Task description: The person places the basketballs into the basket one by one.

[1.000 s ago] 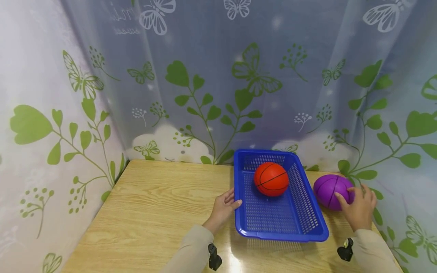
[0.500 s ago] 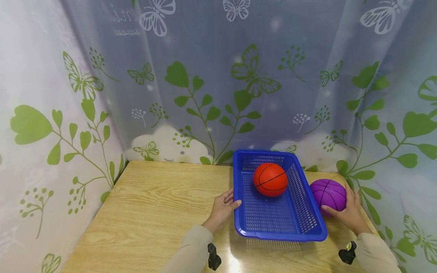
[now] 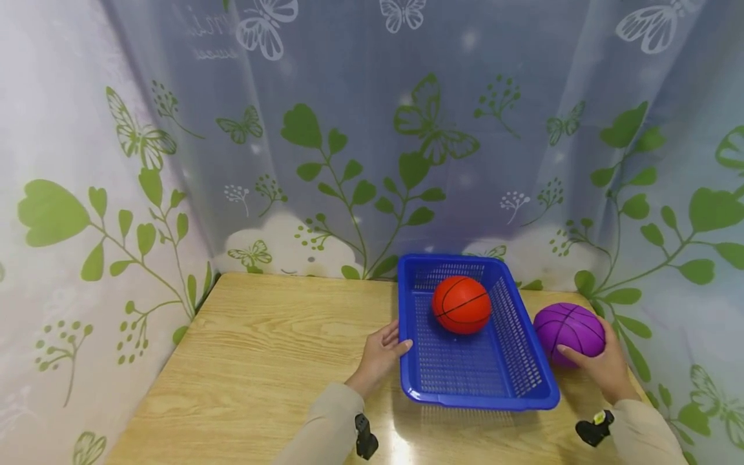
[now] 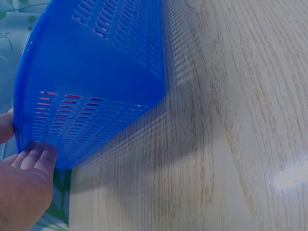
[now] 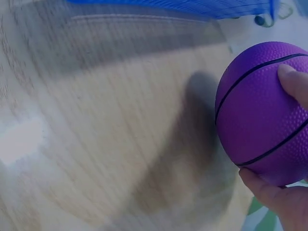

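Note:
A blue plastic basket with slotted walls stands on the wooden table. Inside it, toward the back, lies an orange-red toy basketball. My left hand grips the basket's left rim, thumb over the top and fingers against the outer wall; the left wrist view shows these fingers on the slots. To the right of the basket, my right hand holds a purple toy basketball, thumb on the near side and fingers round its right side. In the right wrist view the purple ball's lower side and a fingertip show.
The wooden table extends to the left of the basket. A patterned curtain hangs behind the table and along both sides. The purple ball is close to the table's right edge and the basket's right wall.
My right hand has shifted lower and round the purple ball's right side, and the ball has turned. It moved left, then slightly back right. The left hand and basket stay in place.

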Available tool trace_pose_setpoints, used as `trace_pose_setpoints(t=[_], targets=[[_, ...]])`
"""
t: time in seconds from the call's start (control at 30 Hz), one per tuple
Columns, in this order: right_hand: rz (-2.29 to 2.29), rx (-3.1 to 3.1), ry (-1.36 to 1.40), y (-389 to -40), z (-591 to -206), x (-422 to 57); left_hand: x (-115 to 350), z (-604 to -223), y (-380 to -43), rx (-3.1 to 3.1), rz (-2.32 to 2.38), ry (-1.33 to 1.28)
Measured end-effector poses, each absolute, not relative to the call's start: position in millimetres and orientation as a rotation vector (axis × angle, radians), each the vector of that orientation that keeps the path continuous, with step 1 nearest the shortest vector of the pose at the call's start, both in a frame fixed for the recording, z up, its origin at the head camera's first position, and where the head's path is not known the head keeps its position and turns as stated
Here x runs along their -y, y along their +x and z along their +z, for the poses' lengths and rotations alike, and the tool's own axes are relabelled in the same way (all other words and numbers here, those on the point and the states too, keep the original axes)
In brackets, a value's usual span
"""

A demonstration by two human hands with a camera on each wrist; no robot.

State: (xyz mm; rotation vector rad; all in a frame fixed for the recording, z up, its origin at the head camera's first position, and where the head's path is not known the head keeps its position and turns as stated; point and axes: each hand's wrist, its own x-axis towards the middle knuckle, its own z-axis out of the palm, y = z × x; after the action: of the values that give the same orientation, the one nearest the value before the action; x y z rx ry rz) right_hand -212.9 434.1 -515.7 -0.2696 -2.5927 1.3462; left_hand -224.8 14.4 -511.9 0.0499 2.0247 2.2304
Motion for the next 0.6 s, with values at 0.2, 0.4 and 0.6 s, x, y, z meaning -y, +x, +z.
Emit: trace_pose_setpoints(t=[0.2, 0.4, 0.6], targets=[[1.323, 2.587, -0.260, -207.1, -489.9, -435.0, -14.5, -511.6, -225.4, -2.015, 2.235, 0.053], [1.273, 2.598, -0.192, -199.5, -461.3, -427.4, -14.0, -512.8, -226.4, -1.978, 2.253, 0.088], [1.287, 2.617, -0.059, -188.3, -436.2, -404.5, -14.4, -513.0, -225.9, -1.985, 2.257, 0.071]])
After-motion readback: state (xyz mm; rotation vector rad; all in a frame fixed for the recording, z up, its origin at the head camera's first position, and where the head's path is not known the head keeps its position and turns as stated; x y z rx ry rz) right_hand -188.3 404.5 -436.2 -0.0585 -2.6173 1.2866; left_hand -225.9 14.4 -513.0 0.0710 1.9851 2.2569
